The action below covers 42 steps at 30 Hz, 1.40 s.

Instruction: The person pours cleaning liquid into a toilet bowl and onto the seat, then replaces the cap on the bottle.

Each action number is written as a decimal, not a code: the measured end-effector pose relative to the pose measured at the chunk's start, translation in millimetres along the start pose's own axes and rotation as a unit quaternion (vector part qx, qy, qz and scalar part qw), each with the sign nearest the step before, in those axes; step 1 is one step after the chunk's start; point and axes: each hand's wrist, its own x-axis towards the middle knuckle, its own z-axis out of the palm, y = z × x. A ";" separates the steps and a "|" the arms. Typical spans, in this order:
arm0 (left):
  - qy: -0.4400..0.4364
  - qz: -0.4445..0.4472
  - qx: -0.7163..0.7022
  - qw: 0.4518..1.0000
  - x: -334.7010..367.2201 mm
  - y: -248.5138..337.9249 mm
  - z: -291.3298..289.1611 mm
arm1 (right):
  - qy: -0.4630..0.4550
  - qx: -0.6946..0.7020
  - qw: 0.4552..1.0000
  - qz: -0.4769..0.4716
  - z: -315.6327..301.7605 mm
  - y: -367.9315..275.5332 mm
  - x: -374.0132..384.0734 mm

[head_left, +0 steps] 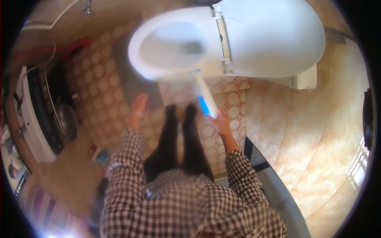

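Observation:
My right hand [221,123] is closed round the lower end of a white toilet cleaner bottle [205,97] with a blue label. The bottle slants up and left, its nozzle end at the near rim of a white toilet [136,59]. Seat and lid [274,39] are swung apart: the lid leans back to the right of the bowl. A darker patch shows inside the bowl. My left hand [139,106] hangs lower left of the toilet, fingers curled. Something small and bluish shows at its fingers, too blurred to name.
A grey mat [129,79] lies on the patterned tile floor left of the toilet base. Farther left stands a white-edged cabinet or appliance [37,119] beside a round metal basin [66,121]. Marbled wall [293,119] runs along the right, above a grey ledge [278,190].

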 end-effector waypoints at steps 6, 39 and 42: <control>-0.019 -0.190 0.063 0.980 -120.6 -132.3 -50.8 | -0.001 -0.060 0.998 -0.037 31.4 24.6 17.6; 0.155 -0.290 -0.101 0.939 -347.3 -232.3 -195.5 | 0.000 -0.131 0.983 -0.131 108.4 -269.3 118.5; 0.146 -0.211 -0.021 0.966 -359.2 -231.8 -200.0 | 0.057 -0.146 0.978 -0.136 71.7 -285.7 112.4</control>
